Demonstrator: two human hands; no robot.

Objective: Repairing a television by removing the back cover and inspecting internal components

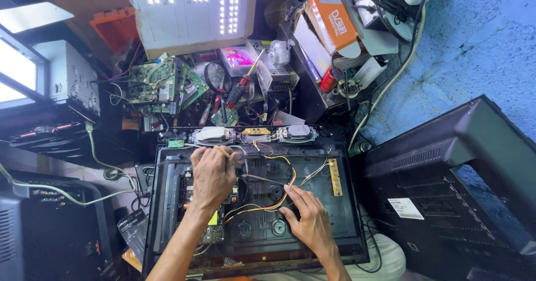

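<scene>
An opened flat television chassis (346, 225) lies face down in front of me, its black inner frame exposed. My left hand (212, 175) is closed around a thin tool whose pale handle tip shows by my fingers, over the circuit board (215, 231) on the left of the chassis. My right hand (310, 219) rests flat on the frame near the middle, fingers on a bundle of yellow and orange wires (282, 194). Two oval speakers (298, 132) sit along the far edge. A yellow strip board (334, 176) stands at the right side.
A black plastic back cover (446, 186) lies to the right. Beyond the chassis is a cluttered pile: a green circuit board (159, 85), a red-handled screwdriver (241, 85), boxes, and a white LED panel (190, 7). Black equipment (44, 225) and green cables sit on the left.
</scene>
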